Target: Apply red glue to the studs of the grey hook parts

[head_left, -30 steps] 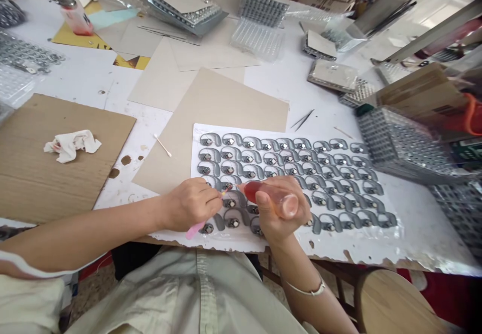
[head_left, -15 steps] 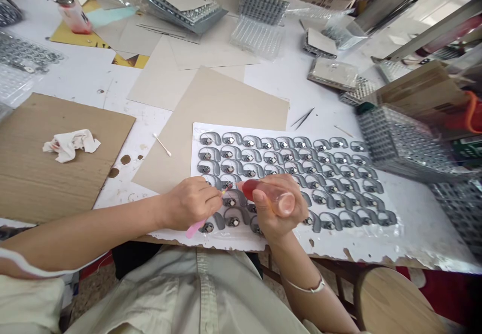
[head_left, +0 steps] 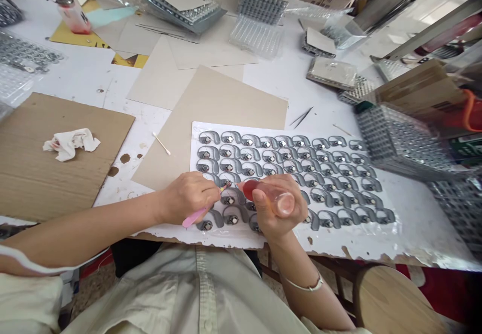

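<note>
My left hand [head_left: 188, 197] is closed on a slim pink-handled tool [head_left: 194, 217], whose narrow yellow and reddish tip meets a part in the second column. What kind of tool it is, I cannot make out. In my right hand [head_left: 280, 218] a clear squeeze bottle [head_left: 268, 197] of red liquid lies tilted, its nozzle pointing left close to that tip. Under both hands, rows of grey ear-hook-shaped parts [head_left: 331, 219], each with a small round metal piece, lie on a white sheet [head_left: 194, 129]. My hands and the bottle hide some of the parts.
Left of the sheet are a cotton swab [head_left: 161, 143] and a crumpled tissue [head_left: 71, 144] on a cardboard sheet [head_left: 33, 183]. Tweezers [head_left: 301, 117] lie behind the parts. A capped bottle [head_left: 70, 10] stands at back left. Stacked trays [head_left: 402, 143] are at right; a stool [head_left: 391, 299] is below.
The left hand has shifted slightly up and left, and the pink handle has swung flatter, with more of it showing. The right hand and bottle have hardly moved.
</note>
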